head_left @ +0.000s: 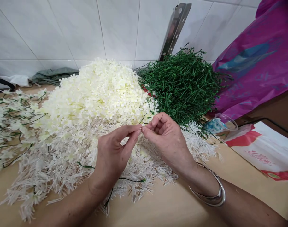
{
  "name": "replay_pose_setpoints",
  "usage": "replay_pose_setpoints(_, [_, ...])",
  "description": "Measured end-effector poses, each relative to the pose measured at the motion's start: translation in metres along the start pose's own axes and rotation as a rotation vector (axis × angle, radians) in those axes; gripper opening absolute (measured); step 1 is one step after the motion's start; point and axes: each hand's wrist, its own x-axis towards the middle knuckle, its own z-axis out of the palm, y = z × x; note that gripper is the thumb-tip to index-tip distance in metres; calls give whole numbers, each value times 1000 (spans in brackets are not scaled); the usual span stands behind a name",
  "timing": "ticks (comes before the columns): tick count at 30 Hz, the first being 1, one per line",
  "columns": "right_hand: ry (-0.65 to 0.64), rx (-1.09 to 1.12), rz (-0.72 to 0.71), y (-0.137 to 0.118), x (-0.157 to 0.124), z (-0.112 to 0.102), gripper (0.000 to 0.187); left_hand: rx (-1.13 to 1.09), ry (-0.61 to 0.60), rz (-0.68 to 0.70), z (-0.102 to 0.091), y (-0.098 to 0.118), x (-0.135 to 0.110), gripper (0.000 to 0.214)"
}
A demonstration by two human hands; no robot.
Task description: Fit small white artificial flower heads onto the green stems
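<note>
My left hand [116, 149] is closed in a pinch, thumb against forefinger, on a small white piece [142, 125]. Fingertips hide most of that piece. Touching it from the other side is my right hand [166, 135], also pinched, with its other fingers curled; whatever lies in this pinch is hidden. A thin green stem [143, 118] shows just behind the fingertips. Both hands are over a heap of cream artificial flower heads [103, 91] and a spread of thin white plastic stamens [70, 160]. Beyond my right hand rises a pile of green artificial stems [181, 85].
At the left lie flowers on green stems [13, 119]. A metal bracket [174, 31] stands against the tiled wall [120, 28]. On the right are a purple bag [257, 63], a clear plastic cup [225, 122] on its side and a red and white packet [264, 151]. Loose stems lie on the table [172, 208].
</note>
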Motion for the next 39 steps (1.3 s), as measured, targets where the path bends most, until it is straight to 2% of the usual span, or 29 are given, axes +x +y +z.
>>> replay_pose_setpoints(4, [-7,41,-5,4,-1,2,31,-304,-41,-291,5,-1,0,10])
replay_pose_setpoints(7, [-2,54,-18,5,-2,4,32,-447,-15,-378,7,-1,1,12])
replay_pose_setpoints(11, [20,41,-43,6,-1,5,32,-487,25,-339,9,-2,1,10])
replay_pose_setpoints(15, [17,70,-36,7,0,4,33,-298,31,-183,10,-3,-2,4])
replay_pose_setpoints(17, [12,110,-17,8,1,3,33,-244,24,-147,9,-4,-4,4])
replay_pose_setpoints(23, [-60,214,26,12,5,3,37,-406,-17,-251,6,-10,2,6])
replay_pose_setpoints(31, [-28,143,-27,13,6,3,43,-519,-29,-434,3,-8,11,21])
replay_pose_setpoints(35, [-27,154,-43,13,5,2,40,-552,-2,-485,2,-8,13,27])
replay_pose_setpoints(39, [-21,158,0,11,4,2,38,-619,37,-525,0,-7,15,25])
